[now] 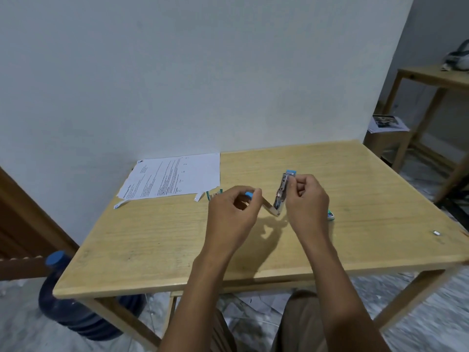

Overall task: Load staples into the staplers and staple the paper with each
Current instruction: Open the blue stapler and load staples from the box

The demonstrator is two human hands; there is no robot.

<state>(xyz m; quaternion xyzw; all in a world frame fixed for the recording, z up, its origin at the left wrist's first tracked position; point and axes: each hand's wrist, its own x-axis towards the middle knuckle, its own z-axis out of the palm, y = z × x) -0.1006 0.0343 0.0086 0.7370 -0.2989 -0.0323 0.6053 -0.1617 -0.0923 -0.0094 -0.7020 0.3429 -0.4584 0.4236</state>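
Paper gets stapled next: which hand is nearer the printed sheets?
Left. The left hand is just right of the printed sheets; the right hand is farther right, past the open stapler.

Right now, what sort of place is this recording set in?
Probably a room in a home: a plain wooden table against a bare wall, a blue water jug on the floor.

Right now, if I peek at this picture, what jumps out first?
Two hands in the middle, the left hand and the right hand, pinch a blue-tipped stapler swung open in a V above the wooden table. A printed sheet of paper lies at the table's far left edge, and a big blue water jug stands on the floor by the near left corner.
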